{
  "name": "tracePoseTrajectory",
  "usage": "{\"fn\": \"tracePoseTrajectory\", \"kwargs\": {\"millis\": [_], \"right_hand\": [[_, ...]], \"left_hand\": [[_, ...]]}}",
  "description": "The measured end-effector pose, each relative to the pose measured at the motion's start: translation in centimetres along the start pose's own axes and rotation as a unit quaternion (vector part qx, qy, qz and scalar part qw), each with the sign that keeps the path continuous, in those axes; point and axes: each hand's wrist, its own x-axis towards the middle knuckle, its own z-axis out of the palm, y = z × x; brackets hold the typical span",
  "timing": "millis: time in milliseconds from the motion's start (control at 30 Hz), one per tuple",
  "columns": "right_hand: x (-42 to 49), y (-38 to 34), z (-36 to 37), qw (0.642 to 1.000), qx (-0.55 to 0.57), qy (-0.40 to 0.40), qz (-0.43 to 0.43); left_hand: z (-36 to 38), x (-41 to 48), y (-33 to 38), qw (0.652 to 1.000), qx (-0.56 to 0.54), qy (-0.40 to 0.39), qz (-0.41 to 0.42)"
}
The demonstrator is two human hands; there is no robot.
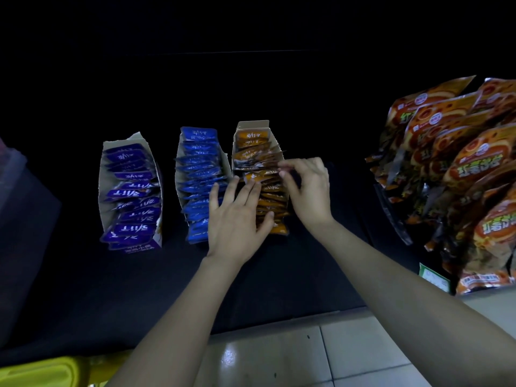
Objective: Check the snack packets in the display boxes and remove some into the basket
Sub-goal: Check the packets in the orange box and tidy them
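Three boxes: purple box (pixel 102 185), blue box (pixel 178 188) and orange box (pixel 252 124) stand side by side on a dark shelf (pixel 279 275), mid-frame, each holding a row of upright packets.
Orange packets (pixel 272 203): in the orange box, just right of centre, under both hands.
Left hand (pixel 237 216): fingers straight and spread, laid on the orange packets, little finger over the blue box.
Right hand (pixel 307 188): fingertips pressed together, pinching the top edge of one of the orange packets mid-row (which one is unclear).
Basket (pixel 42 370): yellow, lower left corner, well apart from the boxes.
Big bags (pixel 460 177): orange, piled at the right edge.
Floor (pixel 335 358): pale tiles, bottom.
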Motion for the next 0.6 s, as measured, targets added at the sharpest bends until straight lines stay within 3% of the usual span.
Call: {"fn": "tracePoseTrajectory", "kwargs": {"millis": [300, 467, 600], "right_hand": [[0.0, -0.5, -2.9, 0.994, 0.107, -0.018, 0.009], [0.6, -1.7, -5.1, 0.979, 0.204, 0.019, 0.024], [1.6, -3.4, -6.5, 0.937, 0.339, 0.033, 0.075]], "left_hand": [[-0.8, -0.3, 0.3, 0.998, -0.057, -0.017, -0.016], [-1.5, -0.7, 1.6, 0.987, -0.137, 0.086, -0.021], [-3.1, -0.3, 2.8, 0.969, -0.177, 0.174, 0.0]]}}
